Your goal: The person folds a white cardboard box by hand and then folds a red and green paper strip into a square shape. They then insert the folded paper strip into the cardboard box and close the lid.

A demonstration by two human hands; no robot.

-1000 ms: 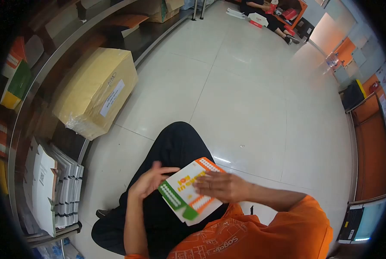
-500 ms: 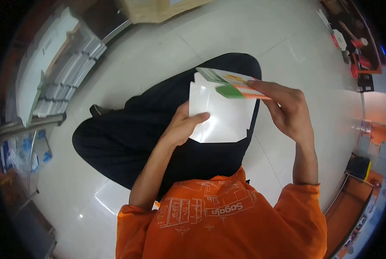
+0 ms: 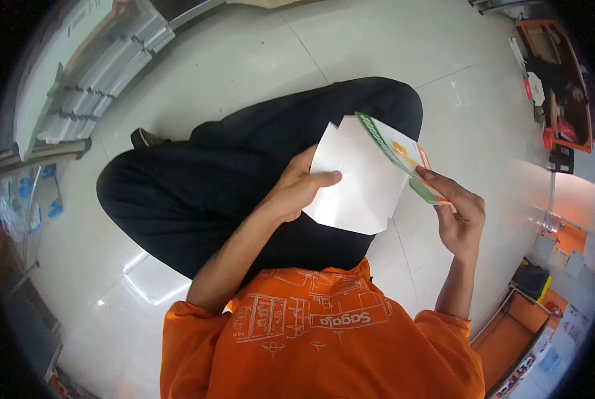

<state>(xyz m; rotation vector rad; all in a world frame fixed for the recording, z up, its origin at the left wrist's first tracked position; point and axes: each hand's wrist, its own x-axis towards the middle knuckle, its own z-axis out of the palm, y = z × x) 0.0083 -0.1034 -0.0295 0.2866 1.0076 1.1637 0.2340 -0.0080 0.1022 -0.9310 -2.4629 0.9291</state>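
A cardboard carton (image 3: 361, 183), partly folded, is held above my crossed legs. Its plain white inner face is turned up toward me. My left hand (image 3: 299, 189) is closed around the carton's left edge, thumb on the white face and the other fingers hidden behind. On the right, a printed flap (image 3: 397, 147) in green, white and orange stands bent up from the white part. My right hand (image 3: 460, 209) pinches this flap's lower right corner between thumb and fingers.
Stacked flat white and grey cartons (image 3: 104, 70) stand on a rack at the upper left. Below them are plastic bags with blue parts (image 3: 28, 199). Orange shelving (image 3: 510, 326) lines the right side. Pale floor tiles (image 3: 257, 53) surround my legs.
My right hand has moved down and slightly right, turning the printed flap to a steeper slant. The carton has shifted a little right and tilted in my left hand. The camera view has shifted.
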